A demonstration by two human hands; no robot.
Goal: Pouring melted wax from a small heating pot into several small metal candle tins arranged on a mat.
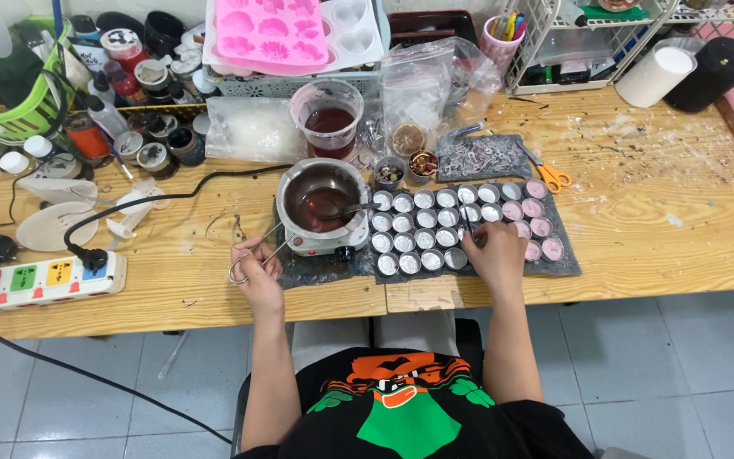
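Left hand (256, 263) grip clamped on metal tongs (252, 259), frame centre; right hand (494, 246) pinches thin tool (467, 223) over foil cups (422, 229). Risk: elbow nudges melting pot (323, 204), wax spills.

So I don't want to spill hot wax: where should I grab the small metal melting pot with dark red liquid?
Grip the small metal melting pot by its thin wire handle, coming from the front left. The handle juts out toward the table edge, where the left hand already holds its looped end, well away from the pot's walls and liquid.
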